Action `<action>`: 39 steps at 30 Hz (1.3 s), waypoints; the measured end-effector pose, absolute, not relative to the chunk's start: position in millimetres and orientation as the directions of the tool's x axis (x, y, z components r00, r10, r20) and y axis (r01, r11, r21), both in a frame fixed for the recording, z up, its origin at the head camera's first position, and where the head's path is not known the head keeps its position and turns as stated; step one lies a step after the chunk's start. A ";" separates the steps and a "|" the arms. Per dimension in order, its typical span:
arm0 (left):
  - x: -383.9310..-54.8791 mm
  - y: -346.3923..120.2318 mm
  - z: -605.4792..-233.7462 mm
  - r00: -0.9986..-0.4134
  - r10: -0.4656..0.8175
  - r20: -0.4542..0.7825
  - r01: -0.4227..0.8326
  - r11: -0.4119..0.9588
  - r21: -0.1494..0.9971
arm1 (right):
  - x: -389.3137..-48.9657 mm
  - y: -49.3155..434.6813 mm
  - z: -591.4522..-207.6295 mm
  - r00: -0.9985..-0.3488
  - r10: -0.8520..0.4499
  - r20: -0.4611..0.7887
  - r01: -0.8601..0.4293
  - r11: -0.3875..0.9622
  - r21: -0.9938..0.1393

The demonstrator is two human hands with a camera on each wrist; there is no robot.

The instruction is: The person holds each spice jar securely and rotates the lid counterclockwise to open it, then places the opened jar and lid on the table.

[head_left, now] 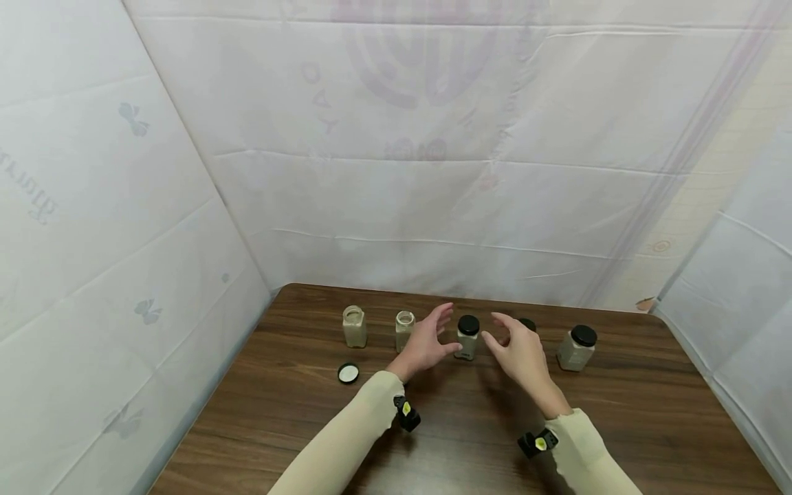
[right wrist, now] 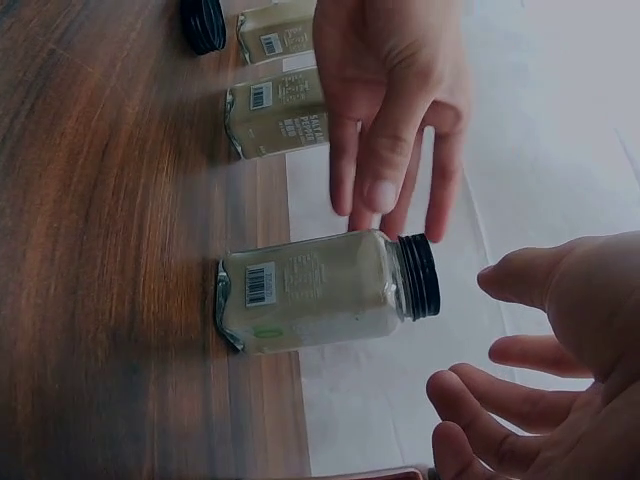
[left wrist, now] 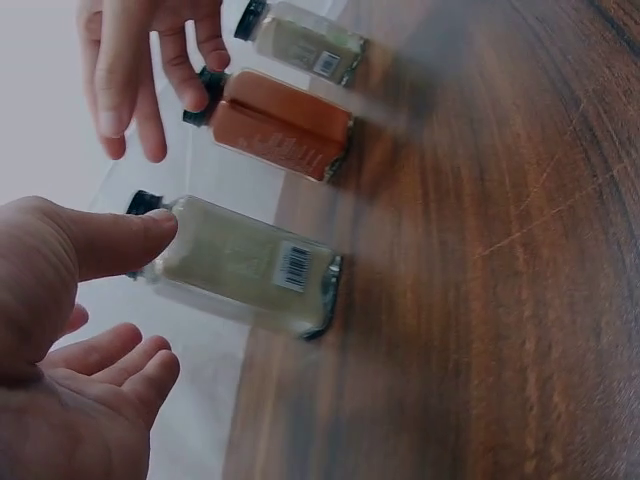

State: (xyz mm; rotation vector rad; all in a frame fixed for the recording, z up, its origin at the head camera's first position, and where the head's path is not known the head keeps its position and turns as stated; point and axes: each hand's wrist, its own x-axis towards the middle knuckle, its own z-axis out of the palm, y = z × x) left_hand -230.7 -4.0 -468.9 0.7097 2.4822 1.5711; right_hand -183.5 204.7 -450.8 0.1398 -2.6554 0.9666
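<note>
A glass spice jar [head_left: 467,346] with a black lid and pale contents stands upright between my hands. My left hand [head_left: 427,346] is at its left side, thumb extended, fingers apart and loosely bent. In the left wrist view, the left thumb [left wrist: 130,240] overlaps the jar just below the lid. On the other side, my right hand [head_left: 518,354] hovers with thumb and fingers spread, a gap between it and the lid [right wrist: 419,276] in the right wrist view. Neither hand grips anything.
Two lidless jars [head_left: 355,328] [head_left: 404,323] stand at the left, with a loose black lid [head_left: 348,373] in front. Right of the middle jar are an orange-red jar [left wrist: 280,120], mostly hidden by my right hand in the head view, and another lidded jar [head_left: 575,350]. White sheeting [head_left: 396,199] surrounds the wooden table [head_left: 458,440].
</note>
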 end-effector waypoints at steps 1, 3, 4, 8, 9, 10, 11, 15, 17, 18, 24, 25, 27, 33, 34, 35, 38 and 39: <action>-231.1 -3.4 -470.6 -0.888 0.440 0.134 0.308 0.352 0.884 | -184.5 203.8 -451.0 -0.948 0.011 0.317 -0.196 0.766 -0.613; -231.8 -2.5 -473.5 -0.896 0.428 0.116 0.286 0.357 0.889 | -186.2 202.1 -451.2 -0.951 0.005 0.308 -0.195 0.764 -0.615; -232.3 -2.2 -475.0 -0.900 0.423 0.109 0.277 0.361 0.890 | -187.1 201.4 -451.5 -0.952 0.002 0.305 -0.195 0.763 -0.616; -235.1 -0.4 -479.4 -0.908 0.411 0.085 0.254 0.375 0.892 | -189.4 198.9 -451.3 -0.956 -0.001 0.292 -0.188 0.767 -0.613; -236.2 0.3 -480.6 -0.907 0.412 0.084 0.254 0.380 0.889 | -189.7 198.4 -451.0 -0.957 0.000 0.289 -0.186 0.767 -0.614; -237.0 0.7 -481.4 -0.908 0.412 0.078 0.250 0.382 0.890 | -190.0 197.7 -450.9 -0.958 0.000 0.287 -0.184 0.768 -0.614; -237.8 1.2 -481.8 -0.908 0.412 0.073 0.246 0.386 0.889 | -190.4 196.9 -450.8 -0.959 0.000 0.285 -0.182 0.770 -0.612; -239.7 3.0 -482.1 -0.910 0.411 0.058 0.236 0.397 0.887 | -193.1 194.2 -451.1 -0.960 -0.001 0.281 -0.178 0.775 -0.606; -240.2 3.7 -482.0 -0.910 0.411 0.047 0.224 0.394 0.891 | -194.8 193.2 -451.8 -0.958 -0.003 0.285 -0.180 0.782 -0.597; -240.7 3.8 -482.5 -0.910 0.413 0.042 0.218 0.389 0.895 | -195.5 192.9 -452.1 -0.958 -0.003 0.287 -0.180 0.785 -0.593; -244.6 4.7 -487.4 -0.909 0.416 0.018 0.181 0.356 0.917 | -199.0 190.6 -453.6 -0.962 -0.005 0.273 -0.171 0.790 -0.589; -245.3 5.1 -488.3 -0.910 0.415 0.017 0.179 0.355 0.917 | -199.6 190.0 -453.8 -0.964 -0.003 0.265 -0.164 0.791 -0.590; -246.2 5.8 -489.4 -0.911 0.413 0.017 0.180 0.359 0.916 | -200.9 188.7 -454.5 -0.969 0.005 0.245 -0.145 0.793 -0.591; -246.3 8.4 -490.3 -0.914 0.406 0.014 0.177 0.368 0.913 | -203.2 184.7 -455.1 -0.976 0.013 0.216 -0.121 0.797 -0.592; -246.4 9.1 -490.4 -0.915 0.403 0.014 0.177 0.370 0.912 | -203.4 184.2 -455.0 -0.976 0.012 0.215 -0.120 0.797 -0.592; -246.3 9.6 -490.5 -0.916 0.401 0.013 0.174 0.369 0.913 | -203.5 183.8 -454.9 -0.977 0.013 0.215 -0.119 0.797 -0.592; -246.6 11.1 -490.5 -0.918 0.398 0.004 0.169 0.381 0.909 | -204.4 182.5 -454.9 -0.978 0.017 0.208 -0.112 0.797 -0.593; -246.9 11.6 -490.7 -0.918 0.397 0.003 0.170 0.386 0.907 | -205.0 182.2 -455.0 -0.978 0.018 0.206 -0.110 0.796 -0.596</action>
